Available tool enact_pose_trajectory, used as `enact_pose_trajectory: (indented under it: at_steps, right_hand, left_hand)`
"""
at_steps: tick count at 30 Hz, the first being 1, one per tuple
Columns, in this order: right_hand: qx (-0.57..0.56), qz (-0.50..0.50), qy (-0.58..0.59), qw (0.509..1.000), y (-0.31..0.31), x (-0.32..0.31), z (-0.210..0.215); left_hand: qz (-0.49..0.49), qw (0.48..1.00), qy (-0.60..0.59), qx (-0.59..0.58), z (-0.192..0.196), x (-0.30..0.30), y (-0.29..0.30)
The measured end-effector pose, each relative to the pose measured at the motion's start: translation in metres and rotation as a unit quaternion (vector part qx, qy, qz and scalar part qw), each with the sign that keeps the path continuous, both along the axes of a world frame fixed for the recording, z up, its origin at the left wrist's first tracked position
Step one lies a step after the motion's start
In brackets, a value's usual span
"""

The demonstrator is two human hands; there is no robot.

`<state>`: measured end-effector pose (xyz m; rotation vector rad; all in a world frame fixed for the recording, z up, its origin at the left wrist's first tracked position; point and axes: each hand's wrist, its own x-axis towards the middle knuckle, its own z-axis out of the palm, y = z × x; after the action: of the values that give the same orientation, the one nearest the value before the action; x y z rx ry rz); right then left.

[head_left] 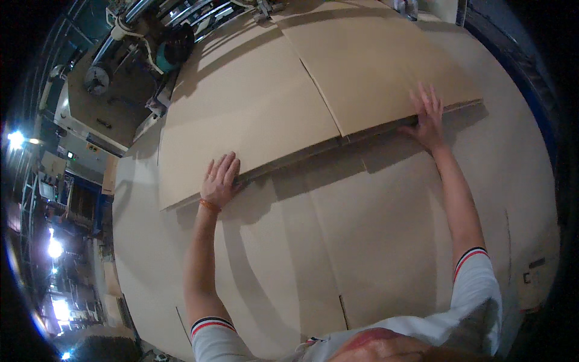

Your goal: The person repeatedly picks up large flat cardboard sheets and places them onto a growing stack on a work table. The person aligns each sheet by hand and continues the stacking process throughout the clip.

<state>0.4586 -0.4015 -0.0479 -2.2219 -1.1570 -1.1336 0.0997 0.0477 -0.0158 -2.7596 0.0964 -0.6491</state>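
Atop cardboard sheets, L fingers apart, R fingers spread, dk marks, illegible

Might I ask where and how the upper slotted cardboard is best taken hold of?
I'd take the upper slotted cardboard by its near edge, from the person's side, hands well apart, fingers above, thumbs below: it is broad and flat, and that edge stands above the lower cardboard, casting a shadow. The left hand and right hand lie along it.

Head view: left head-worn fisheye, above and behind fingers, facing down and forward over forearms; near fingers, field wide, reaching well beyond them on both sides.
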Motion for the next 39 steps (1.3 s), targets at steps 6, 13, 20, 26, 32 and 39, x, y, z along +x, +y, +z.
enact_pose_trajectory:
  at_steps: [6, 13, 20, 26, 32, 39]
  right_hand:
    - [0.001, -0.018, -0.032, 0.999, 0.066, 0.056, 0.005]
    - [-0.013, -0.034, 0.008, 0.999, 0.079, 0.048, 0.004]
    - [-0.046, -0.102, 0.131, 0.985, 0.056, 0.017, -0.005]
    - [-0.160, -0.125, 0.265, 0.943, 0.026, -0.081, 0.002]
    - [-0.143, -0.045, 0.337, 0.930, -0.062, -0.213, 0.005]
    - [-0.057, -0.060, 0.373, 0.924, -0.225, -0.389, -0.025]
  left_hand:
    - [0.041, 0.997, -0.009, 0.058, 0.013, 0.057, 0.084]
    - [0.193, 0.972, -0.107, 0.080, -0.023, 0.061, 0.069]
    - [0.382, 0.923, -0.043, -0.025, -0.023, 0.042, -0.014]
    - [0.377, 0.890, 0.080, -0.245, -0.044, -0.019, -0.084]
    - [0.270, 0.910, 0.112, -0.295, -0.067, -0.132, -0.221]
    - [0.374, 0.848, -0.080, -0.367, -0.066, -0.361, -0.306]
